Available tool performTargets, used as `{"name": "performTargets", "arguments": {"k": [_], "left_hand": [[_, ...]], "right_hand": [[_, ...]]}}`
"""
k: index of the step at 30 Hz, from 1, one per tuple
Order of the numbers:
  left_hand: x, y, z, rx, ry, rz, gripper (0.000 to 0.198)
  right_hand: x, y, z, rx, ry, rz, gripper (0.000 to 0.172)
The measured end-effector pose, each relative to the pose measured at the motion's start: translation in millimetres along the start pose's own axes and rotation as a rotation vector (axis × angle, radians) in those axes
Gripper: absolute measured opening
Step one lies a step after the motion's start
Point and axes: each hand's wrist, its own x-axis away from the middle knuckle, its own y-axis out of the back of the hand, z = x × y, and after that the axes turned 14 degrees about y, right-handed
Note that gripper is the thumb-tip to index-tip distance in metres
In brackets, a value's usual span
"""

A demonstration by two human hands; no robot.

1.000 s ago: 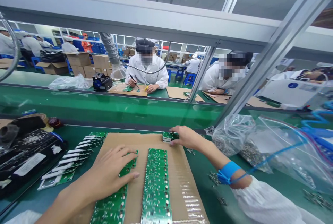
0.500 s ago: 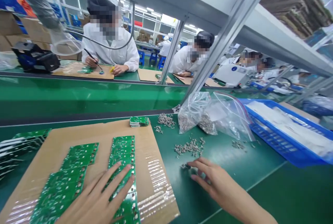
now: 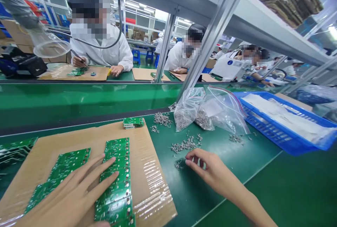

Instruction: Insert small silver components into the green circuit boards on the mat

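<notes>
My left hand (image 3: 76,188) lies with its fingers spread over a long green circuit board panel (image 3: 117,170) on a sheet of brown cardboard (image 3: 155,192). More green circuit boards (image 3: 70,163) lie to the left, partly under that hand. On the green tabletop, my right hand (image 3: 205,167) is curled beside a small cluster of metal parts (image 3: 178,164). Its thumb and index fingertips are close together in a pinch; anything between them is too small to make out. A larger heap of small metal parts (image 3: 185,144) lies just beyond.
Clear bags of metal parts (image 3: 204,118) and a loose pile (image 3: 162,118) lie farther back. A blue basket (image 3: 284,139) stands right. Stacked boards (image 3: 133,123) sit at the cardboard's far edge, more at left (image 3: 18,149). Metal posts rise ahead; co-workers (image 3: 101,51) sit across.
My right thumb and index finger have drawn together, and the small cluster beside them looks more spread out. My left hand stays on the boards. The view has shifted, moving the scene leftward.
</notes>
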Motion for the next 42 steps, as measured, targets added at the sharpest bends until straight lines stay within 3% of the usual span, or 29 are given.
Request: {"name": "performTargets", "arguments": {"k": [3, 8, 15, 18, 25, 30, 34, 40, 42], "left_hand": [[-6.0, 7.9, 5.9, -0.136, -0.096, 0.088, 0.071], [-13.1, 7.6, -4.3, -0.097, -0.047, -0.032, 0.059], [-33.2, 27.0, -56.1, 0.231, 0.070, 0.178, 0.036], [-40.9, 32.1, -65.7, 0.301, 0.044, 0.172, 0.029], [-50.8, 35.1, -51.8, 0.208, -0.016, 0.054, 0.029], [-65.4, 25.1, -24.5, 0.100, -0.028, -0.013, 0.029], [-78.4, 16.4, -4.8, 0.210, 0.068, 0.004, 0.030], [-92.8, 26.8, -13.2, 0.351, 0.155, 0.038, 0.032], [-93.2, 31.5, -17.1, 0.361, 0.153, 0.047, 0.033]], "right_hand": [[0.0, 4.1, -1.0, 0.025, -0.019, -0.006, 0.028], [-1.3, 2.7, 8.9, -0.073, -0.033, -0.011, 0.032], [-35.2, -34.2, 71.4, -0.565, 0.021, -0.046, 0.033], [-55.0, -52.9, 92.5, -0.673, 0.048, -0.037, 0.030], [-89.8, -64.7, 104.2, -0.775, 0.086, 0.012, 0.022], [-127.8, -67.5, 87.2, -0.557, 0.060, -0.004, 0.011], [-152.6, -72.9, 71.7, -0.453, 0.009, 0.026, 0.015], [-149.9, -73.0, 85.6, -0.577, 0.361, -0.033, 0.022], [-148.0, -72.9, 90.2, -0.577, 0.395, -0.043, 0.021]]}}
